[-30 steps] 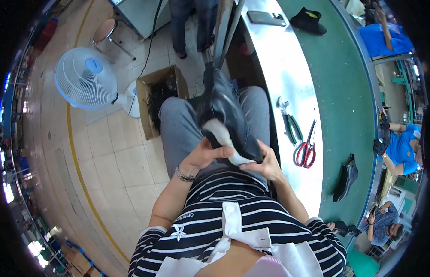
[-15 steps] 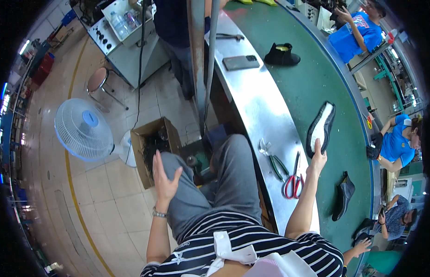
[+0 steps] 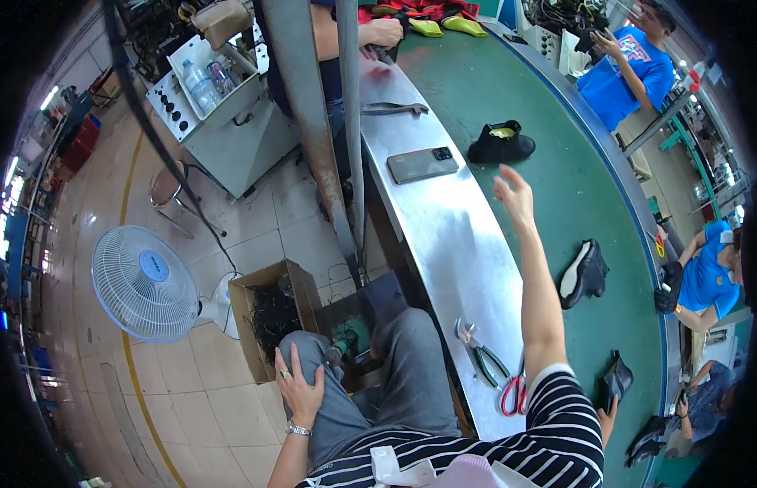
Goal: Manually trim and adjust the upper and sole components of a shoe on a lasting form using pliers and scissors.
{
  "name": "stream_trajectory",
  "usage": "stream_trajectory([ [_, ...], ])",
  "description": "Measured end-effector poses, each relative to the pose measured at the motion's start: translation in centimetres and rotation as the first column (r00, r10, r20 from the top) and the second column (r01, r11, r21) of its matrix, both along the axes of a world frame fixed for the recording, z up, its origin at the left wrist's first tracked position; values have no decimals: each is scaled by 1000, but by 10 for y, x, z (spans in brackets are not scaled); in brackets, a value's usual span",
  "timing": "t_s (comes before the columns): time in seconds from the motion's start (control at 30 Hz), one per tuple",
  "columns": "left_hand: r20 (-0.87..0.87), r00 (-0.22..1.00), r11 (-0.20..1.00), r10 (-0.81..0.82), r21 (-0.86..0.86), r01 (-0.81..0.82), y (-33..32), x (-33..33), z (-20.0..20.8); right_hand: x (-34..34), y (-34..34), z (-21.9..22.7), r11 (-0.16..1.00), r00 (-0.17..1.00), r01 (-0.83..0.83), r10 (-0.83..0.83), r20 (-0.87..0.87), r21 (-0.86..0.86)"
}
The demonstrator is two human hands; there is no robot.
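My right hand (image 3: 514, 197) is stretched forward over the green conveyor belt (image 3: 476, 93), holding nothing, with its fingers apart and slightly bent. Just beyond its fingertips stands a black shoe (image 3: 502, 145) with a yellowish inside. A second black shoe with a white bottom (image 3: 584, 275) lies on its side to the right of my forearm. On my left thigh rests my left hand (image 3: 301, 390), open and empty. At the lower right, another person's hand (image 3: 609, 416) touches a dark shoe (image 3: 616, 381).
On the metal ledge (image 3: 468, 244) lie pincers with green handles (image 3: 486, 358), red-handled scissors (image 3: 515, 396) and a phone (image 3: 422, 165). A carton of black scraps (image 3: 273, 317) and a white fan (image 3: 147, 281) stand left. Upright metal posts (image 3: 301, 122) rise ahead.
My right hand has let go of the white-bottomed shoe, which now lies on the belt, and has moved forward toward the farther shoe. My left hand has come down onto my thigh.
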State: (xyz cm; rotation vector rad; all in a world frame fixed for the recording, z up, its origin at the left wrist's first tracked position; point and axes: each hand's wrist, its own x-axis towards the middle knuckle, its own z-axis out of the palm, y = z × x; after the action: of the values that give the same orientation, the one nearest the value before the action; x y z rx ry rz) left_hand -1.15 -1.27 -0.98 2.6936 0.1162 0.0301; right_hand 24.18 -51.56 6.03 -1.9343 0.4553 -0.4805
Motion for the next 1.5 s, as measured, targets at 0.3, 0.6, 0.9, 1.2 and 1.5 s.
stream_trajectory([
  [0.3,-19,998,999,53,11,-53,-10,12,2,126,-41,-25,769,995,53,-95,-31,-637],
  [0.6,31,999,982,21,-189,-15,2,6,-3,-4,-95,24,950,983,168,-140,122,-262],
  [0.9,160,911,584,-379,-722,370,-59,37,131,-167,74,206,977,970,-214,212,115,7],
  [1.2,248,631,23,-735,-921,389,-95,-4,106,-231,197,148,804,874,-467,482,57,369],
  [1.5,91,821,155,-564,-965,213,-37,-57,74,-253,230,98,728,823,-518,567,31,449],
])
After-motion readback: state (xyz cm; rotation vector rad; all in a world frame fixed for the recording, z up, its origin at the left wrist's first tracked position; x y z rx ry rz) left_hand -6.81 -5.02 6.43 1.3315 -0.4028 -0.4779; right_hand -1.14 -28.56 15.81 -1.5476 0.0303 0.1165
